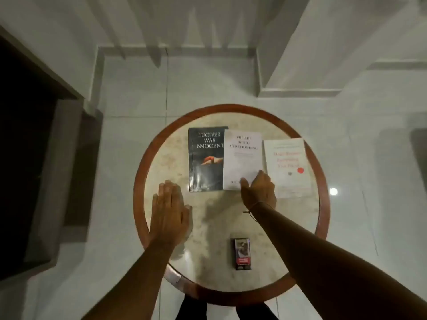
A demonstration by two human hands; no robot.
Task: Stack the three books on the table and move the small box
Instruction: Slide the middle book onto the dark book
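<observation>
Three books lie side by side on the round table point(161, 158). On the left is a dark book point(204, 162), in the middle a white book point(241, 155) whose left edge overlaps the dark one, and on the right a white book with red lettering point(286, 162). My right hand point(260, 190) rests on the near right corner of the middle book, fingers spread; whether it grips the book I cannot tell. Flat on the tabletop, fingers together, my left hand point(169, 211) lies left of the dark book. A small dark box point(242, 254) stands near the table's front edge.
The table has a brown wooden rim point(138, 185) around a pale marble top. Pale floor tiles surround it. A dark doorway and frame point(34, 158) stand at the left, white walls behind. My legs show under the table's near edge.
</observation>
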